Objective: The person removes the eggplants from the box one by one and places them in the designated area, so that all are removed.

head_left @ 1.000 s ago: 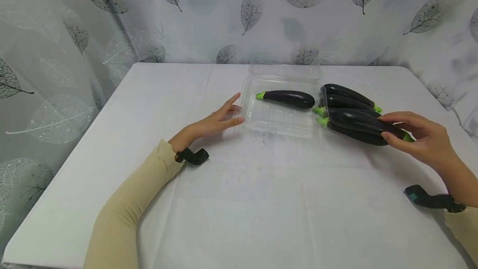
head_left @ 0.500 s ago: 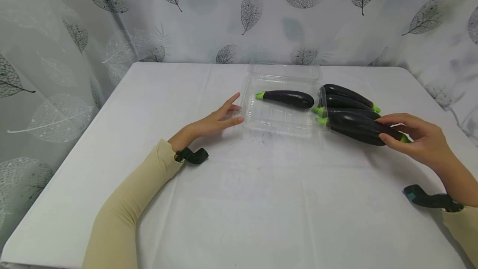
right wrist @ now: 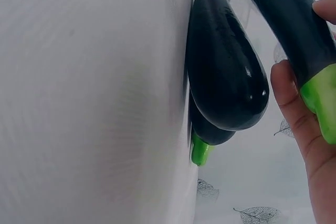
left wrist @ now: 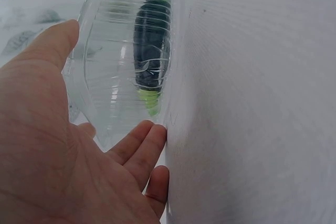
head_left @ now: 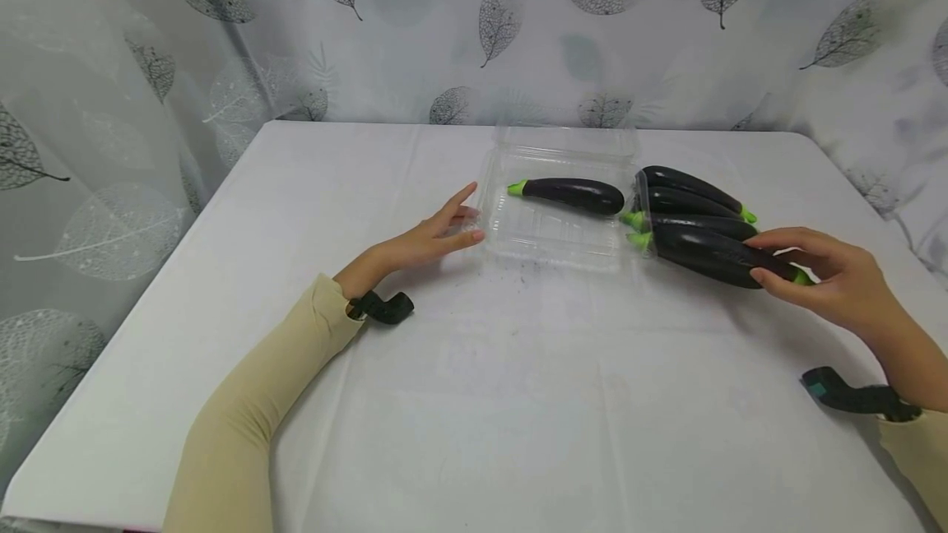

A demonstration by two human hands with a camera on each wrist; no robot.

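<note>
My left hand (head_left: 425,243) is at the left side of a clear plastic clamshell box (head_left: 551,245), its fingers fairly straight. In the left wrist view, the fingertips touch or nearly touch the box's wall (left wrist: 107,51). One dark eggplant (head_left: 570,194) lies inside the box, green stem to the left. My right hand (head_left: 833,274) pinches another eggplant (right wrist: 286,17) between thumb and fingers near its green stem end. That eggplant lies over or just above a pile of several eggplants (head_left: 689,200) to the right of the box; in the head view it partly hides the nearest one.
A white cloth covers the table (head_left: 474,401). The box's open lid (head_left: 566,141) lies toward the back edge. Leaf-patterned curtains (head_left: 415,31) hang behind and at both sides. Black wrist camera mounts (head_left: 388,308) stick out below the hands.
My right hand has shifted slightly left and down with its eggplant, which now covers more of the nearest one in the pile. The left hand and the box have stayed put.
</note>
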